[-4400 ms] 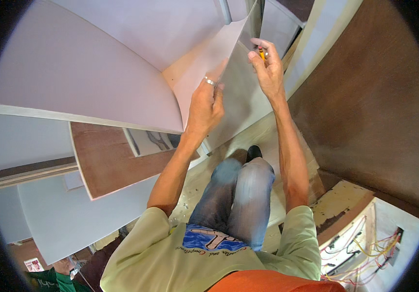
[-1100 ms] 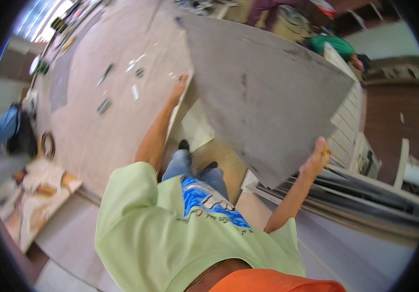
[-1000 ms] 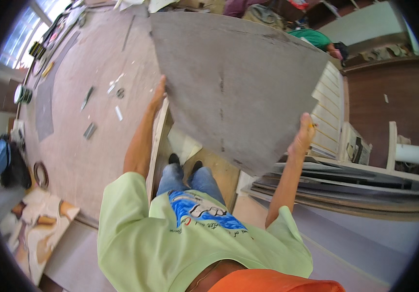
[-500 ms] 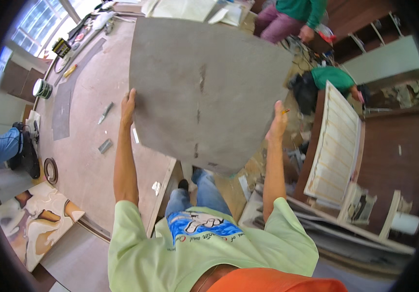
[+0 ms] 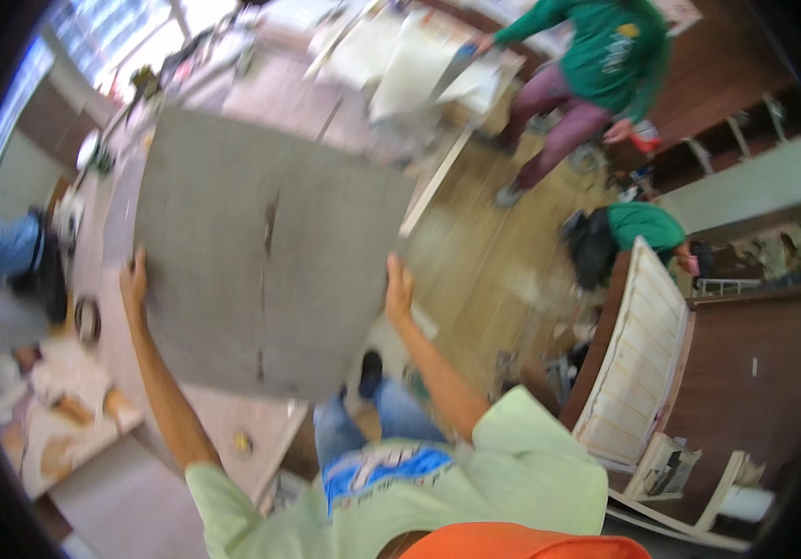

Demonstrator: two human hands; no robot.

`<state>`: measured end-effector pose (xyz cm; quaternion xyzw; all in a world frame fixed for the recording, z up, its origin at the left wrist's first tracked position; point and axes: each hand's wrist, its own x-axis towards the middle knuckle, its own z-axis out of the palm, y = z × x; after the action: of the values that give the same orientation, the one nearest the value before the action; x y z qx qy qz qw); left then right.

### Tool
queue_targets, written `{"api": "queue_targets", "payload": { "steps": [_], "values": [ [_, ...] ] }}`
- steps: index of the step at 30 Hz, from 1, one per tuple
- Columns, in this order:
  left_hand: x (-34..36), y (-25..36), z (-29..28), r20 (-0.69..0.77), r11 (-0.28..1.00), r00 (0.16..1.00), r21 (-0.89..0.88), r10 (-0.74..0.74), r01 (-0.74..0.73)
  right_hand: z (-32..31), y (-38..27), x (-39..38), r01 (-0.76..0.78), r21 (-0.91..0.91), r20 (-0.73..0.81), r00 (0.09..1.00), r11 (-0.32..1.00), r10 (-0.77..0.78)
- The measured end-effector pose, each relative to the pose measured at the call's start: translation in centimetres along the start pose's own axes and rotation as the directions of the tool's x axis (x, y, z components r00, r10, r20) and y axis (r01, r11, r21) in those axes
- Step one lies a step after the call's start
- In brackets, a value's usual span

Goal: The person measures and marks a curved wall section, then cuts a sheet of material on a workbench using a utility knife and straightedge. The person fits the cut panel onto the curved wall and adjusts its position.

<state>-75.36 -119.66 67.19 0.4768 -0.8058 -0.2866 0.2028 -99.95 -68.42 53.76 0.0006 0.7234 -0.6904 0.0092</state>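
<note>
A large grey sheet (image 5: 210, 252), roughly square with dark streaks down its middle, is held up in front of me over the pale worktable. My left hand (image 5: 134, 281) grips its left edge, fingers curled round to the underside. On the opposite edge, my right hand (image 5: 400, 289) closes on the sheet with its fingertips pointing away from me. Much of the tabletop (image 5: 219, 424) is hidden beneath the sheet.
White papers (image 5: 410, 70) lie at the table's far end, by a person in a green top (image 5: 610, 61). Another person in green (image 5: 643, 228) bends at the right. A padded white panel (image 5: 638, 345) leans nearby. At the left is a patterned panel (image 5: 61, 401).
The grey sheet and both my hands have shifted left and lower in view, while the scene has turned. More of the wooden floor and the far person shows.
</note>
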Motion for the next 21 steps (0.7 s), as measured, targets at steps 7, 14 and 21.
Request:
{"api": "queue_targets", "payload": {
  "steps": [7,14,21],
  "values": [
    [1.5,-7.5,-6.9,0.086,0.951,0.996,0.309,-0.034,0.006,4.1,8.4,-12.2,-0.495,-0.172,0.403,0.754,0.852,0.519],
    [4.2,-17.7,-4.9,0.198,0.819,0.958,0.57,-0.209,0.061,7.3,15.4,-23.8,-0.655,-0.394,0.391,0.516,0.645,0.763],
    [2.6,-29.1,0.0,0.275,0.749,0.894,0.656,-0.354,0.095,8.5,22.8,-29.4,-0.687,-0.579,0.307,0.315,0.439,0.898]
  ]
}}
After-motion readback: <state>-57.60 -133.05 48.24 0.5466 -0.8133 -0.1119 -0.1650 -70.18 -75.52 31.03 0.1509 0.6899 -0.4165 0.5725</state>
